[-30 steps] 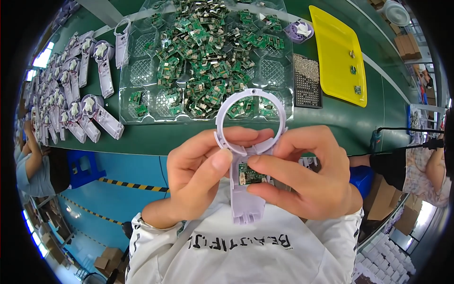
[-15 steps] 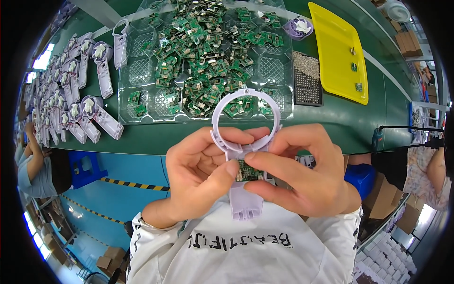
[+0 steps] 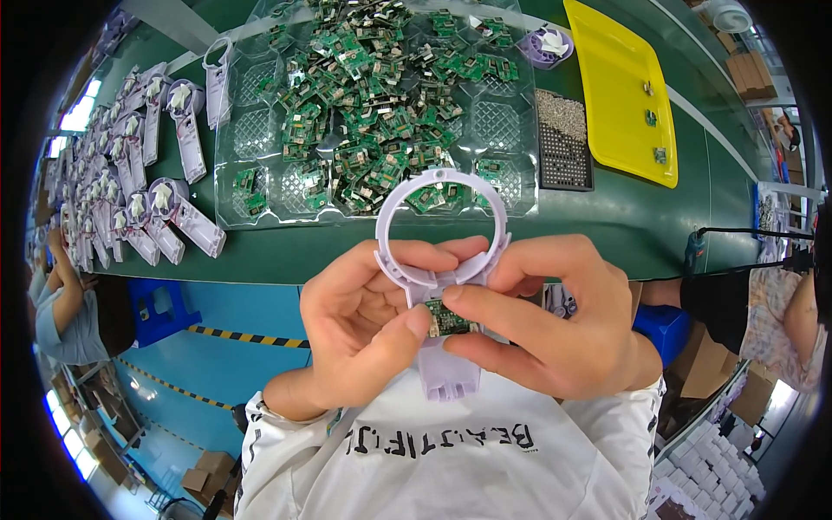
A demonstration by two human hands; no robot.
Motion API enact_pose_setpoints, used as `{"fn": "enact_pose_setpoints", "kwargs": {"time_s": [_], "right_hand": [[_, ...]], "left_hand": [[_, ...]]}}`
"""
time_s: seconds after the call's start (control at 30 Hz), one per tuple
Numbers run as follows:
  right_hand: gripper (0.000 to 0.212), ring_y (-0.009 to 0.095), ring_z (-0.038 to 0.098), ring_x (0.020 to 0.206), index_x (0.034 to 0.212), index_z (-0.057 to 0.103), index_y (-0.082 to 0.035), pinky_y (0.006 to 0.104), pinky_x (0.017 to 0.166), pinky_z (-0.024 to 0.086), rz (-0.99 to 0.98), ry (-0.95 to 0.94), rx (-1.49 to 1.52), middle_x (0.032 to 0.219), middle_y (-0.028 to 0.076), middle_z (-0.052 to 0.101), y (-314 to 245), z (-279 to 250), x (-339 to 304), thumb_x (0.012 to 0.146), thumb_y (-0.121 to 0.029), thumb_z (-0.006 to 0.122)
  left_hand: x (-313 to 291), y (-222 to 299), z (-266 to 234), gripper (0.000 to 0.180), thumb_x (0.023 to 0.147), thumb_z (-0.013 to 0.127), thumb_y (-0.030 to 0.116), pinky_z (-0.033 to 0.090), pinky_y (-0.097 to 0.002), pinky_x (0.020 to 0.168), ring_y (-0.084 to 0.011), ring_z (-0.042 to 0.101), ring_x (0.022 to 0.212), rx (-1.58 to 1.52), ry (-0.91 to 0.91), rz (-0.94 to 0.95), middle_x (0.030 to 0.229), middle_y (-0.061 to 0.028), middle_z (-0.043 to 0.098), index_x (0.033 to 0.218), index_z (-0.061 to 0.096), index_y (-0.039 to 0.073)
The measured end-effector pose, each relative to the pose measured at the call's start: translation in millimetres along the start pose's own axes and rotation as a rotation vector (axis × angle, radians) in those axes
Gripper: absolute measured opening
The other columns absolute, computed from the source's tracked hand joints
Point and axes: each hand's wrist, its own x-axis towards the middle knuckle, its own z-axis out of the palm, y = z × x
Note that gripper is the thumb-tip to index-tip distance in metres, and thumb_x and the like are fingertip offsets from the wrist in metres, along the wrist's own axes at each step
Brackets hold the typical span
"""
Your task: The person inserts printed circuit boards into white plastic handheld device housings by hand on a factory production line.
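Observation:
A lavender plastic fan housing point(image 3: 451, 381), with an open ring at its top and a short handle below, is held upright in front of my chest. My left hand point(image 3: 351, 329) is closed around its left side, fingers behind the ring's base and thumb tip at the left edge of a small green circuit board point(image 3: 448, 319). That board lies in the handle just under the ring. My right hand point(image 3: 576, 321) pinches the board's right part between index finger and thumb; its other fingers are partly hidden behind the housing.
A clear plastic tray point(image 3: 247, 212) heaped with green circuit boards point(image 3: 373, 113) lies ahead. Many assembled fan parts point(image 3: 165, 199) crowd the left. A black box of small metal pieces point(image 3: 563, 139) and a yellow tray point(image 3: 620, 87) stand right. Other people sit at both sides.
Both hands and the housing have shifted slightly left and the ring sits a little lower. My right fingertips have moved a little over the board; the grip is otherwise the same.

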Motion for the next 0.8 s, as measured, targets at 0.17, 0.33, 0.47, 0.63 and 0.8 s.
{"fn": "enact_pose_setpoints", "kwargs": {"time_s": [0.17, 0.33, 0.47, 0.63, 0.8], "right_hand": [[0.037, 0.013, 0.058, 0.064, 0.094, 0.070, -0.006, 0.0240, 0.050, 0.050, 0.006, -0.017, 0.004, 0.089, 0.003, 0.057, 2.0, 1.2, -2.0, 0.060, -0.014, 0.081], [0.046, 0.013, 0.057, 0.063, 0.104, 0.068, -0.008, 0.0237, 0.051, 0.050, -0.005, -0.075, 0.023, 0.094, 0.004, 0.057, 14.8, 1.7, -2.9, 0.061, -0.017, 0.082], [0.058, 0.015, 0.056, 0.080, 0.120, 0.060, -0.003, 0.0250, 0.066, 0.047, 0.119, -0.103, 0.132, 0.102, 0.009, 0.053, 15.5, -0.5, -0.2, 0.070, -0.024, 0.083], [0.059, 0.013, 0.055, 0.073, 0.125, 0.057, -0.005, 0.0245, 0.061, 0.047, 0.185, -0.105, 0.236, 0.107, 0.008, 0.052, 26.6, -0.7, 3.6, 0.074, -0.024, 0.080], [0.059, 0.013, 0.055, 0.072, 0.130, 0.054, -0.007, 0.0239, 0.059, 0.046, 0.187, -0.075, 0.350, 0.110, 0.009, 0.053, 28.9, -0.5, 9.5, 0.077, -0.020, 0.078]], "left_hand": [[-0.3, 0.3, 2.1, 0.033, 0.086, 0.051, -0.004, 0.048, -0.0343, 0.096, -0.0266, 0.059, 0.113, 0.029, 0.084, -0.028, 0.126, -0.0313, 0.054, 0.118, 0.049, -0.013], [3.0, -2.1, -0.2, 0.033, 0.086, 0.050, -0.002, 0.050, -0.0306, 0.092, -0.0244, 0.060, 0.112, 0.029, 0.171, -0.087, 0.125, -0.0291, 0.056, 0.118, 0.050, -0.012], [10.8, 10.3, 11.1, 0.037, 0.089, 0.047, 0.011, 0.053, -0.0346, 0.088, -0.0272, 0.063, 0.106, -0.045, 0.253, -0.202, 0.119, -0.0249, 0.059, 0.119, 0.051, -0.010], [19.0, 14.0, 13.4, 0.039, 0.096, 0.039, 0.019, 0.053, -0.0396, 0.091, -0.0325, 0.062, 0.108, -0.064, 0.305, -0.232, 0.115, -0.0254, 0.060, 0.121, 0.049, -0.009], [23.2, 16.5, 8.9, 0.037, 0.101, 0.041, 0.021, 0.057, -0.0360, 0.085, -0.0223, 0.064, 0.105, -0.218, 0.298, -0.256, 0.120, -0.0183, 0.061, 0.127, 0.048, -0.005]]}}
